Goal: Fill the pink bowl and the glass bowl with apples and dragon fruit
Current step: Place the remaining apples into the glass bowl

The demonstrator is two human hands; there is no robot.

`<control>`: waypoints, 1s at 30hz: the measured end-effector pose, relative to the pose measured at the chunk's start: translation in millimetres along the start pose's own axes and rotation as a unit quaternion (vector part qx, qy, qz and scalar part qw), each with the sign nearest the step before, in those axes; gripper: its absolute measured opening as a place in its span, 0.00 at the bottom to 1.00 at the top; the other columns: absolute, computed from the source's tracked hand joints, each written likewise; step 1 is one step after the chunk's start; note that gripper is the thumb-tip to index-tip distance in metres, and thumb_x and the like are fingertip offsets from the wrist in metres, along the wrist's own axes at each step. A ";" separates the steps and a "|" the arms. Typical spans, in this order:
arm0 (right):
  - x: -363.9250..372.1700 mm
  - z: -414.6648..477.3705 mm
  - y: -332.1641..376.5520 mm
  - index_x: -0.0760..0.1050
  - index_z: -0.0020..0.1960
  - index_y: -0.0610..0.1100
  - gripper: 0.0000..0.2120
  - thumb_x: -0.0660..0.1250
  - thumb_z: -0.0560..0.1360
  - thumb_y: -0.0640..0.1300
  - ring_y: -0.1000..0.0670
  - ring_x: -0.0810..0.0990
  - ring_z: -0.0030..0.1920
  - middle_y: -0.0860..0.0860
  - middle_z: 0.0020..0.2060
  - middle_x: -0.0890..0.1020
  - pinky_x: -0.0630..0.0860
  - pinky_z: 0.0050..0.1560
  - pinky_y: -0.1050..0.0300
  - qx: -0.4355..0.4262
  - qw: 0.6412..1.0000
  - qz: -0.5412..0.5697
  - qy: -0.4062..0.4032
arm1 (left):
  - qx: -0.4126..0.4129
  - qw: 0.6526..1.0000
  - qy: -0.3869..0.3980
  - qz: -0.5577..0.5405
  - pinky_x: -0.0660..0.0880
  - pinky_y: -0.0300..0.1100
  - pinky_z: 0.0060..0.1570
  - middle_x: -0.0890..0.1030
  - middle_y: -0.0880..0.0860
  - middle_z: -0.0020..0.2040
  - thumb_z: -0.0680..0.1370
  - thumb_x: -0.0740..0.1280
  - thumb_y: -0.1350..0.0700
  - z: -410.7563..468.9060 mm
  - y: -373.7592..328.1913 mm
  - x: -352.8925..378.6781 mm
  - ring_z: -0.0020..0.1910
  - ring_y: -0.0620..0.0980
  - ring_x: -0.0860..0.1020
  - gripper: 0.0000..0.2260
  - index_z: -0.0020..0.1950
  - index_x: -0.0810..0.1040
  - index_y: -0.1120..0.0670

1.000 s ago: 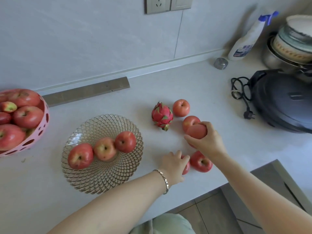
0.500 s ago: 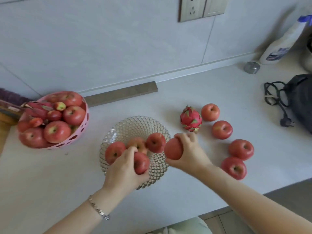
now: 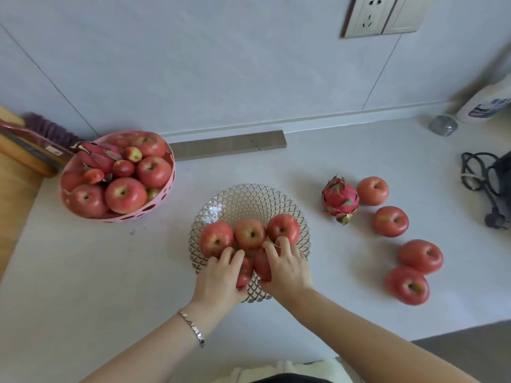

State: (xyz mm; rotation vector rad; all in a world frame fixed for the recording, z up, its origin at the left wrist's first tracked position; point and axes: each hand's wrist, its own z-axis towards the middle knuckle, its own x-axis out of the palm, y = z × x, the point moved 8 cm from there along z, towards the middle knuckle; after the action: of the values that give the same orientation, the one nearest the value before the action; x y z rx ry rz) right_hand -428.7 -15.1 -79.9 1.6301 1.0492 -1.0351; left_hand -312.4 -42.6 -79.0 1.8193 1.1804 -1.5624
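Kitchen counter (image 3: 83,272), grey wall behind. Both hands over near rim of glass bowl (image 3: 237,197): left hand (image 3: 221,280) curled round an apple (image 3: 244,273), right hand (image 3: 287,269) curled round another (image 3: 262,265), both low in the bowl. Three apples already sit inside. Pink bowl (image 3: 168,183) far left looks full. Loose fruit lies right of the hands, so right hand is nearer: four apples plus dragon fruit (image 3: 340,199), long axis running away from the person, tip toward counter edge.

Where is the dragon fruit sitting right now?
In the head view, the dragon fruit lies on the counter, right of the glass bowl and just left of the farthest loose apple.
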 end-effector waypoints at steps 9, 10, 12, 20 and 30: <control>-0.8 -11.9 -7.2 0.74 0.49 0.51 0.31 0.79 0.49 0.54 0.47 0.82 0.39 0.47 0.46 0.79 0.75 0.23 0.63 -0.054 0.998 0.027 -0.031 | -0.003 0.991 0.001 -0.131 0.79 0.45 0.49 0.69 0.52 0.69 0.70 0.73 0.55 2.3 2.5 9.7 0.51 0.53 0.79 0.28 0.68 0.69 0.56; -2.7 -12.1 -7.9 0.74 0.50 0.51 0.31 0.78 0.50 0.54 0.47 0.82 0.40 0.47 0.47 0.79 0.75 0.22 0.63 -0.068 0.997 0.021 -0.040 | -0.014 0.988 0.014 -0.153 0.75 0.43 0.56 0.64 0.49 0.72 0.73 0.69 0.55 3.2 3.9 10.4 0.57 0.52 0.76 0.28 0.71 0.65 0.55; -4.2 -10.3 -10.1 0.74 0.50 0.52 0.28 0.78 0.52 0.54 0.48 0.81 0.39 0.47 0.46 0.79 0.75 0.22 0.62 -0.087 0.995 0.007 -0.050 | -0.029 0.984 0.031 -0.174 0.71 0.42 0.60 0.59 0.46 0.75 0.75 0.67 0.55 5.1 6.3 11.4 0.63 0.51 0.73 0.28 0.72 0.61 0.54; -22.0 -14.3 -33.6 0.70 0.65 0.54 0.22 0.68 0.71 0.52 0.45 0.67 0.63 0.47 0.62 0.69 0.71 0.60 0.53 -0.015 0.984 0.175 0.023 | -0.016 1.000 0.007 0.019 0.76 0.48 0.29 0.77 0.57 0.61 0.66 0.74 0.50 1.8 -9.2 -11.7 0.35 0.58 0.80 0.22 0.58 0.78 0.53; -41.4 -79.6 -232.8 0.59 0.70 0.44 0.24 0.59 0.77 0.49 0.35 0.67 0.65 0.39 0.69 0.60 0.70 0.60 0.43 0.419 0.901 0.012 0.109 | 0.030 0.989 -0.021 -0.142 0.77 0.45 0.47 0.80 0.49 0.50 0.76 0.63 0.50 31.7 -94.6 -65.9 0.49 0.49 0.78 0.12 0.58 0.75 0.51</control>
State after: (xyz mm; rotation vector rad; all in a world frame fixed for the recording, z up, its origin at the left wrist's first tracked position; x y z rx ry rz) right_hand -646.8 105.9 -79.1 2.4850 0.7406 -1.4228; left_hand -407.8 -38.4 -6.9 1.7042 1.4376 -1.7979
